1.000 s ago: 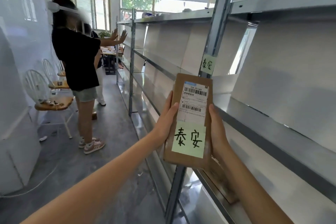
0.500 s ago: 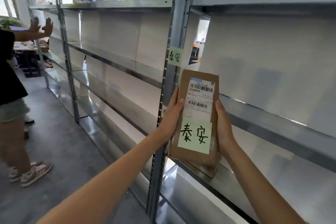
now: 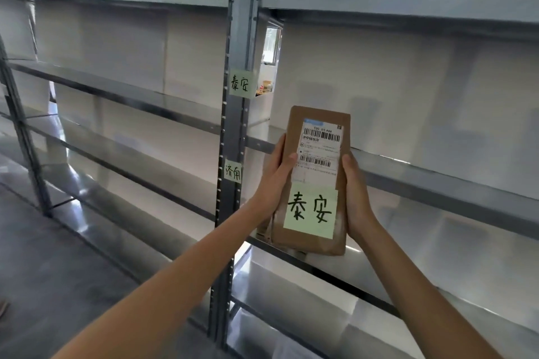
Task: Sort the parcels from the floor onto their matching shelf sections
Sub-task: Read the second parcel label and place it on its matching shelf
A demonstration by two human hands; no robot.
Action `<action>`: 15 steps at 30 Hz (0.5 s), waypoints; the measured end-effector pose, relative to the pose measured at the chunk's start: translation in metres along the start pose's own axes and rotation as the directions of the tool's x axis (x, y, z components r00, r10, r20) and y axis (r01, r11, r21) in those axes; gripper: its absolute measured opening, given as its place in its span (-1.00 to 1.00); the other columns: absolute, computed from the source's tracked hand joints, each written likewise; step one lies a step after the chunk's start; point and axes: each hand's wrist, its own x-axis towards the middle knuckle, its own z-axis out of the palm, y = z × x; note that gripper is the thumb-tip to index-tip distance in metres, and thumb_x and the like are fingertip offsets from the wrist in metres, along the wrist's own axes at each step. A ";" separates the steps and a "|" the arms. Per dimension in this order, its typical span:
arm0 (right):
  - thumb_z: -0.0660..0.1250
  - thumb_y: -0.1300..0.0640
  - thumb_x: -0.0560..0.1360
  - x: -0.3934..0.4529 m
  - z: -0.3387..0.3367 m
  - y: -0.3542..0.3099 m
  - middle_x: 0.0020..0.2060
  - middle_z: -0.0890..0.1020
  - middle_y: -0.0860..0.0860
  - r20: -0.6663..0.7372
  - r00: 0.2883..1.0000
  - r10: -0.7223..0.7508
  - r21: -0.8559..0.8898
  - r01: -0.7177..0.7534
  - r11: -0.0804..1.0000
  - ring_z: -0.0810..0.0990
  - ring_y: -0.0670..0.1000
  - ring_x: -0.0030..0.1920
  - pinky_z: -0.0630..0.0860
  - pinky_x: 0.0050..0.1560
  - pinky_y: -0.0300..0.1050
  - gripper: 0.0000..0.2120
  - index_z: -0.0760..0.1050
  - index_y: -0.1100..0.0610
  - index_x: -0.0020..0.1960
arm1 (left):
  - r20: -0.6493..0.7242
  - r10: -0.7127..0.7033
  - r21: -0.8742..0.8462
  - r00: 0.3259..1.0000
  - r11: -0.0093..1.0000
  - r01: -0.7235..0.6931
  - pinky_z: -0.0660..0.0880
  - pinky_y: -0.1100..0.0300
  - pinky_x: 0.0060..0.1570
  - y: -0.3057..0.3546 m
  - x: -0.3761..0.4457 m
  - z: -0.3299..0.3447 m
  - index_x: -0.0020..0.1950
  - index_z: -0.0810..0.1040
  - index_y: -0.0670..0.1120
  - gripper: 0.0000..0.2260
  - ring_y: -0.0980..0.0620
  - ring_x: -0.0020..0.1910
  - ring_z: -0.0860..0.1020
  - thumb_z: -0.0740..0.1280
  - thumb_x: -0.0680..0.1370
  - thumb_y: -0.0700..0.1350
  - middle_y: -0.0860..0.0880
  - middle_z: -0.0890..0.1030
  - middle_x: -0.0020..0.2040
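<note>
Head view shows a brown parcel (image 3: 316,181) upright in front of the shelving, clasped by its long edges between the left hand (image 3: 275,176) and right hand (image 3: 356,198), each grip pressing on a side. Its green note (image 3: 310,211) matches the upper tag (image 3: 239,83) on the steel upright (image 3: 242,38); a lower tag (image 3: 233,172) reads differently. Chief risk, as I judge it: sliding the parcel onto the lower shelf (image 3: 437,230) behind it rather than the middle shelf (image 3: 431,172) level with the matching tag. Palms alone on slick paper could also slip.
</note>
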 end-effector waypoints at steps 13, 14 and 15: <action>0.36 0.14 0.59 0.007 -0.005 -0.002 0.07 0.76 0.05 -0.089 0.996 0.026 0.057 -0.021 0.998 0.77 0.06 -0.01 0.68 -0.16 -0.16 -0.68 0.57 0.09 0.33 | -0.008 -0.033 -0.019 0.999 0.999 0.033 0.65 0.08 -0.03 0.004 -0.006 -0.002 0.53 0.19 0.09 -0.52 -0.10 0.14 0.65 0.24 0.64 -0.13 -0.11 0.55 0.32; 0.36 0.15 0.59 0.012 -0.004 -0.004 0.06 0.76 0.06 -0.106 0.994 0.015 0.058 -0.009 0.998 0.77 0.05 -0.03 0.69 -0.16 -0.16 -0.69 0.58 0.10 0.32 | -0.020 -0.055 -0.023 0.998 0.998 0.055 0.65 0.12 -0.07 0.003 -0.005 -0.004 0.51 0.21 0.10 -0.53 -0.04 0.09 0.67 0.25 0.63 -0.11 -0.10 0.58 0.29; 0.37 0.16 0.59 0.018 -0.002 -0.006 0.06 0.76 0.07 -0.133 0.991 0.009 0.074 0.001 0.997 0.77 0.06 -0.03 0.70 -0.13 -0.14 -0.69 0.58 0.12 0.33 | -0.031 -0.099 -0.033 0.995 0.995 0.098 0.65 0.14 -0.09 0.002 -0.004 -0.007 0.51 0.22 0.11 -0.53 -0.01 0.04 0.69 0.27 0.62 -0.09 -0.09 0.61 0.25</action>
